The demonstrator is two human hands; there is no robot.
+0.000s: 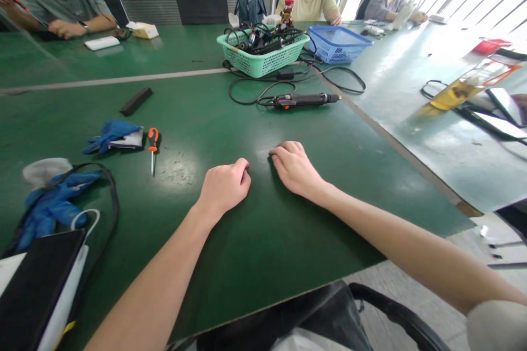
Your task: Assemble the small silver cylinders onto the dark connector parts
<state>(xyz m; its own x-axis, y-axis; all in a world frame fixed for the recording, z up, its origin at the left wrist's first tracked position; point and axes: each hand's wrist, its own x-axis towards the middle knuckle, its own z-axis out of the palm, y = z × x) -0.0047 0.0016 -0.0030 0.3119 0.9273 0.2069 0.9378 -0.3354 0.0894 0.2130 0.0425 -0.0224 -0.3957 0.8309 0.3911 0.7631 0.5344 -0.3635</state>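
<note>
My left hand (225, 189) rests on the green tabletop (263, 247), curled into a loose fist with nothing showing in it. A short distance to its right, my right hand (297, 171) lies knuckles up, its fingers bent in together against the surface. Beyond both hands is a black electric screwdriver (307, 100) with its cable coiled behind it. To the left of my left hand lies a screwdriver (153, 142) with an orange and black handle, beside a folded blue glove (117, 136). Neither hand touches any of these tools.
A green basket (263, 63) full of cabled tools stands at the back, beside a blue basket (340, 46). A black bar (136, 101), another blue glove (53, 205) and a phone (39, 290) lie left. A yellow bottle (457, 90) is right. Several people sit around the table.
</note>
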